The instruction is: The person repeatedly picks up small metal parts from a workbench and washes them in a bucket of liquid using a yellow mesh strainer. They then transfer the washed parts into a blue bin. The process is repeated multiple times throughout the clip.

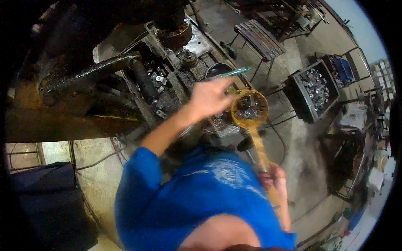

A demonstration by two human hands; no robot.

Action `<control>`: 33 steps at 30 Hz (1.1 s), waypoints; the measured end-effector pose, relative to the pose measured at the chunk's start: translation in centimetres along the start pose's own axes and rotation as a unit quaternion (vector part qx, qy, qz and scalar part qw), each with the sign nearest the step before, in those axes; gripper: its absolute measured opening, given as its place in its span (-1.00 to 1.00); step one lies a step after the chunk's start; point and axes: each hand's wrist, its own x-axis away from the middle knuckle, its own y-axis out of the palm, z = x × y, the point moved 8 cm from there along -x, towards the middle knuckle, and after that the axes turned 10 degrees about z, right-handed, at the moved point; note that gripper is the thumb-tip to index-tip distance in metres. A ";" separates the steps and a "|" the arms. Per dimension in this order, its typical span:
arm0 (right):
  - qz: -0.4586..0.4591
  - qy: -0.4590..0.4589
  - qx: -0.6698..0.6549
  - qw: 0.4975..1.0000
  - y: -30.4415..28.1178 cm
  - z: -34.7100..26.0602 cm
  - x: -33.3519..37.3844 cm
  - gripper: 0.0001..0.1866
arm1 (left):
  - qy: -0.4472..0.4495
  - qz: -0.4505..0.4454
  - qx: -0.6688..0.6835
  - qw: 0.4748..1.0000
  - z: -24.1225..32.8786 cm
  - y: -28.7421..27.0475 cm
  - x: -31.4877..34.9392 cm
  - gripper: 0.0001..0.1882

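My right hand (274,178), at the lower right, is closed round the handle of a long yellow scoop (256,136). In the scoop's round bowl lie several small metal pieces (250,111). My left hand (211,98) reaches over the machine bed, just left of the bowl, its fingers blurred. A slim teal stick-like tool (236,72) juts out from its fingers to the right, and the hand appears closed on it. Behind this tool sits a dark round container (218,70), partly covered by the hand.
A greasy machine (173,35) with a thick arm (92,73) stands ahead and left, with loose metal pieces (159,79) beside it. To the right are a metal bin of shiny parts (316,90), a blue crate (344,69) and a slatted stool (259,39).
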 end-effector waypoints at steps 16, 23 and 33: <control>0.040 -0.011 0.000 0.999 1.0 -0.7 0.1 -0.49 | -0.133 -0.582 -0.388 0.702 -32.0 3.5 19.8 -0.66; 0.043 -0.016 0.001 0.999 1.1 -0.3 -0.2 -0.48 | 0.013 -0.645 -0.430 0.631 -33.6 5.4 23.5 -0.58; 0.072 -0.043 0.008 0.996 1.9 -0.6 0.3 -0.49 | 0.150 -0.713 -0.375 0.573 -28.2 5.2 23.6 -0.63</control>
